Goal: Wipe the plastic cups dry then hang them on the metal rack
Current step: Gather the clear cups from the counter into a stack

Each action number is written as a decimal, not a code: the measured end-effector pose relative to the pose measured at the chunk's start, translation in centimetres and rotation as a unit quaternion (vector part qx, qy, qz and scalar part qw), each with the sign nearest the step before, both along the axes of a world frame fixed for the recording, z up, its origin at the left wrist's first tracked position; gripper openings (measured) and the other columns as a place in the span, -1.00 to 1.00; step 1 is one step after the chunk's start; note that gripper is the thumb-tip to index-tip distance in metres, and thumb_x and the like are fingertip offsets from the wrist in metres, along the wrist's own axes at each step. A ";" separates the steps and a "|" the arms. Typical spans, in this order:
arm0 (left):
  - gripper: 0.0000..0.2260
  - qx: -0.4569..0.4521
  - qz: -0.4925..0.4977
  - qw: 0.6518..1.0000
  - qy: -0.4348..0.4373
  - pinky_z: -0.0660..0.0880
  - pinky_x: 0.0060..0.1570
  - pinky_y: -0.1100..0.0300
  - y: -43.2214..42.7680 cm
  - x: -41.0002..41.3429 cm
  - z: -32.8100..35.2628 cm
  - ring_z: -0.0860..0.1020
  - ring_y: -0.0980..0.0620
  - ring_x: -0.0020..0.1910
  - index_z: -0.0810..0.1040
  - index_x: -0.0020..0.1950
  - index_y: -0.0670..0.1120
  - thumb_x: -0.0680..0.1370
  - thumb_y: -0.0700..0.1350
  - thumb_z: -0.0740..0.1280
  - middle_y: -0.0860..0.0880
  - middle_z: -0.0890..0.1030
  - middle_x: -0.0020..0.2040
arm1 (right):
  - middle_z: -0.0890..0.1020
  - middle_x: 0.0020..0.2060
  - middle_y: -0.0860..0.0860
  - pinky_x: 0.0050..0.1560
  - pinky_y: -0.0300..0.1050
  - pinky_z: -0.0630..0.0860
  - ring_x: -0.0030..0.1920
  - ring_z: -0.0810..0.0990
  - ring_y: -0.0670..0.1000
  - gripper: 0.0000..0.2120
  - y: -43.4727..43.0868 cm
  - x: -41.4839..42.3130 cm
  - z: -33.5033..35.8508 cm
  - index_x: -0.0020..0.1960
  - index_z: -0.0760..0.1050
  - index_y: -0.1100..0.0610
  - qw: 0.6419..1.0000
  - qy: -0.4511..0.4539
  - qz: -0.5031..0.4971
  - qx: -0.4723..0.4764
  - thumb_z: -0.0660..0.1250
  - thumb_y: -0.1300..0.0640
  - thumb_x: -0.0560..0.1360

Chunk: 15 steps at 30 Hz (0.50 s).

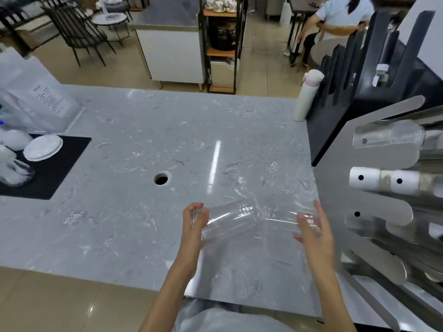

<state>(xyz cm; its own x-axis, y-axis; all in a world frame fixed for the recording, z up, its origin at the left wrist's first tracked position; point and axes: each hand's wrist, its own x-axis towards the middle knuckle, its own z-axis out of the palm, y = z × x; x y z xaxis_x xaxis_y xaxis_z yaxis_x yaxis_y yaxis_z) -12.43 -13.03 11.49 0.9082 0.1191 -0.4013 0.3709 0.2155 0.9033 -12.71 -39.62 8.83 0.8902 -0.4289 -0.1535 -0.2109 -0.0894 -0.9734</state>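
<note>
Two clear plastic cups are held above the grey marble counter [143, 140]. My left hand [195, 224] grips one clear cup [227, 219] near its base, the cup lying sideways with its rim toward the right. My right hand [314, 226] holds a second clear cup [282, 220], its fingers curled round the far end. The two cups meet near their rims. The metal rack [383, 212] stands at the right, its flat prongs pointing left. One clear cup [393, 134] hangs on an upper prong, and white cups [366, 179] sit on the prong below.
A black mat [60, 168] at the left carries white plates [43, 147] and bowls. A round hole [161, 179] opens in the counter. A white thermos [305, 97] stands near a dark rack [383, 68] at the back right. A person sits beyond the counter.
</note>
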 end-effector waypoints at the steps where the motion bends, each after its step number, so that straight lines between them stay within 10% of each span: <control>1: -0.74 0.006 -0.008 1.000 -0.001 0.55 0.18 -0.26 0.1 -0.1 0.1 0.52 0.07 0.09 0.48 0.16 0.22 0.48 0.15 0.32 0.14 0.50 0.05 | 0.57 0.23 -0.06 0.02 -0.02 0.64 0.05 0.70 0.00 -0.40 0.1 -0.3 0.6 0.39 0.34 -0.39 0.999 -0.010 -0.016 0.046 0.42 -0.32 0.39; 7: -0.56 0.034 -0.122 0.992 -0.011 0.61 0.09 -0.03 -1.0 -0.4 1.0 0.52 0.14 0.22 0.43 0.28 0.24 0.45 0.36 0.28 0.20 0.51 0.19 | 0.65 0.14 -0.15 -0.15 -0.20 0.65 0.10 0.69 -0.05 -0.40 2.9 -2.3 3.3 0.41 0.33 -0.40 0.991 -0.003 0.070 0.112 0.39 -0.33 0.40; 11: -0.49 0.044 -0.194 0.980 -0.015 0.50 -0.02 0.16 -2.7 -0.6 2.3 0.46 0.46 0.14 0.37 0.28 0.36 0.41 0.52 0.14 0.45 0.48 0.08 | 0.36 0.36 -0.49 0.06 -0.37 0.52 0.32 0.40 -0.39 -0.43 5.8 -4.0 4.5 0.41 0.25 -0.47 0.991 -0.017 0.119 0.054 0.35 -0.31 0.45; 15: -0.52 -0.073 -0.248 0.964 0.062 0.66 -0.17 -0.06 -2.6 -0.8 2.9 0.48 0.09 0.27 0.45 0.22 0.28 0.40 0.46 0.28 0.18 0.48 0.20 | 0.38 0.38 -0.46 0.24 -0.33 0.37 0.40 0.33 -0.36 -0.41 5.1 -5.0 5.7 0.44 0.27 -0.39 0.992 -0.042 0.120 0.008 0.36 -0.27 0.46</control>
